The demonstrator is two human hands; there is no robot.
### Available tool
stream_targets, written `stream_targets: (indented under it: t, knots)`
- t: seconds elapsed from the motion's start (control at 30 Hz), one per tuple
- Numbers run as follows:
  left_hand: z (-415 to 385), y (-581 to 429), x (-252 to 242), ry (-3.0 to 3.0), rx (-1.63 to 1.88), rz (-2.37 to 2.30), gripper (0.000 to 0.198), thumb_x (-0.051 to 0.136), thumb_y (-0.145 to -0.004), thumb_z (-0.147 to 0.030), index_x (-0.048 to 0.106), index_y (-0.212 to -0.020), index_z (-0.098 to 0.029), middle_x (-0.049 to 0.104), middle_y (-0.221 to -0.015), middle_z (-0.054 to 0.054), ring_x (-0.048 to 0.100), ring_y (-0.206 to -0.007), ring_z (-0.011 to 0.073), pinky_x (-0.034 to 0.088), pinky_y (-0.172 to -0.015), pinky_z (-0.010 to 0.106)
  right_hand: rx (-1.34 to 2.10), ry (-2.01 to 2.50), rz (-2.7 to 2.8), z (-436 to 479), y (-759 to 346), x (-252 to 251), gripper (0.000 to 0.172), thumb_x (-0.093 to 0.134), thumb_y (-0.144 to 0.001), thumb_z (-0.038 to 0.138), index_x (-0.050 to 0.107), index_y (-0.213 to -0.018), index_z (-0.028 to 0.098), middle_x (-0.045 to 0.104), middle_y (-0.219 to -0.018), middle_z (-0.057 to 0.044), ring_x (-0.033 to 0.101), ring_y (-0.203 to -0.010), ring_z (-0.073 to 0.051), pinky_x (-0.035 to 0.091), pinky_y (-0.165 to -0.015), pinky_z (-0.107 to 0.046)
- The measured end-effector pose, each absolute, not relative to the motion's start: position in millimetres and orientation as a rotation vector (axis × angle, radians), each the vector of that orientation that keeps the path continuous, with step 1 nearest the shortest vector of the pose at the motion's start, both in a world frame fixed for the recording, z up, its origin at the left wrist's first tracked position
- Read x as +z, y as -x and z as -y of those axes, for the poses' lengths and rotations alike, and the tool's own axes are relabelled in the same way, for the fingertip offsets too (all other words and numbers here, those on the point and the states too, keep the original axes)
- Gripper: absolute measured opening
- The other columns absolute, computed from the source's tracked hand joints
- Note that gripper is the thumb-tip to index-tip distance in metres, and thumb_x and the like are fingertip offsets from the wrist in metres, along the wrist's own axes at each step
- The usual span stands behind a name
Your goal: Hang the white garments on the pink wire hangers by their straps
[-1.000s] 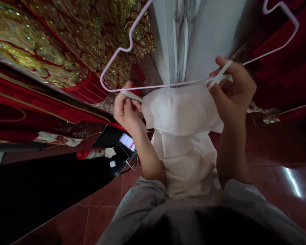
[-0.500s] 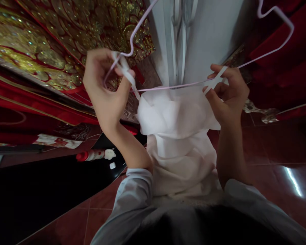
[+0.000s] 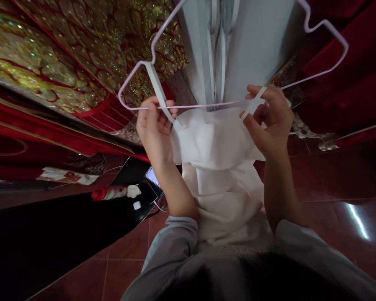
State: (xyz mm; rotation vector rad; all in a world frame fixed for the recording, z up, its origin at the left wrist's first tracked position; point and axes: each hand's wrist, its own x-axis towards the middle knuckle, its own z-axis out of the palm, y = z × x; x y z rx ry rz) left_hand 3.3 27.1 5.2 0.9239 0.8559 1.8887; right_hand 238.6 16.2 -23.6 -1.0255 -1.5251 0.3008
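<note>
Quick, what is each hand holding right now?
Left hand: closed on the left strap of the white garment.
Right hand: closed, pinching the right strap.

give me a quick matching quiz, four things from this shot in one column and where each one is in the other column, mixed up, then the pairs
Things:
1 left strap
2 right strap
3 phone
4 embroidered cloth

Places:
A lying on the black surface, lower left
B pinched in the right hand
C hanging at upper left, red and gold
D hooked over the left notch of the hanger

Pairs: 1-D, 2-B, 3-A, 4-C
</note>
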Motion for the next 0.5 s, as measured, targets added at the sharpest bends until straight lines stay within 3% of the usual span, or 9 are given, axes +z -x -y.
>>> stream_targets:
  t: [0.07, 0.17, 0.33, 0.5]
  knots:
    - [-24, -9, 3, -0.983, 1.885, -0.803, 0.022, 0.052, -0.106, -0.028, 0.063, -0.089, -0.021, 0.073, -0.084, 0.004, 0.069, -0.076, 0.0172, 0.056, -0.075, 0.031, 0.241, 0.992, 1.51, -17, -243, -23, 0.045, 0.072, -0.085, 0.053, 0.066, -0.126, 0.035, 0.062, -0.121, -0.005, 0.062, -0.085, -0.014, 0.054, -0.063, -0.029]
    - [-23, -12, 6, -0.987, 1.906, -0.852, 0.02, 0.052, -0.107, -0.027, 0.06, -0.089, -0.023, 0.073, -0.081, 0.002, 0.07, -0.074, 0.0179, 0.056, -0.076, 0.032, 0.068, 0.928, 1.375, -20, -266, -20, 0.045, 0.077, -0.082, 0.047, 0.068, -0.126, 0.037, 0.063, -0.119, -0.003, 0.064, -0.087, -0.013, 0.053, -0.062, -0.026]
    - [-28, -8, 9, -0.916, 1.913, -0.877, 0.025, 0.041, -0.111, -0.025, 0.054, -0.09, -0.022, 0.07, -0.074, 0.002, 0.067, -0.068, 0.0173, 0.055, -0.072, 0.032, -0.095, 0.927, 1.177, -29, -320, 2, 0.019, 0.074, -0.088, 0.03, 0.076, -0.104, 0.038, 0.065, -0.094, 0.004, 0.067, -0.094, -0.011, 0.055, -0.077, -0.023]
    - [-29, -7, 6, -0.914, 1.897, -0.796, 0.025, 0.043, -0.112, -0.026, 0.053, -0.09, -0.021, 0.068, -0.075, 0.001, 0.067, -0.069, 0.0164, 0.052, -0.073, 0.032, 0.003, 0.884, 1.499, -48, -331, 31, 0.026, 0.074, -0.087, 0.032, 0.072, -0.113, 0.032, 0.065, -0.095, 0.0, 0.065, -0.084, -0.013, 0.057, -0.078, -0.031]
